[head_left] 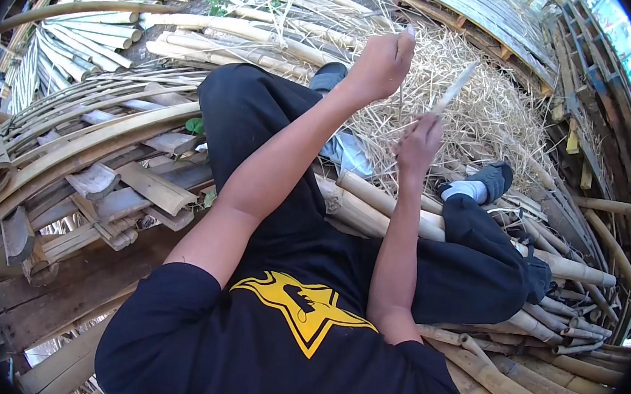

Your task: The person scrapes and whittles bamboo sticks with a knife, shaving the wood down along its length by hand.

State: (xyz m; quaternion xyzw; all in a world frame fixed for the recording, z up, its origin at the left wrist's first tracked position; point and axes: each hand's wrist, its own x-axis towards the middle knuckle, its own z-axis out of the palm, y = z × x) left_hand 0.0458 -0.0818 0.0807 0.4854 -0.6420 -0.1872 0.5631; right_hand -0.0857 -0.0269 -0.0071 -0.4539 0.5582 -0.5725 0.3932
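Many bamboo poles (375,210) and straw (484,107) around hands (400,103)

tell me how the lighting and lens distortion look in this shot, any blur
Head view: hard sunlight bleaches the straw pile and the split bamboo; strong fisheye bends the poles, with a black vignette round the edge; the blade above the right hand looks slightly soft; the left hand is sharp.
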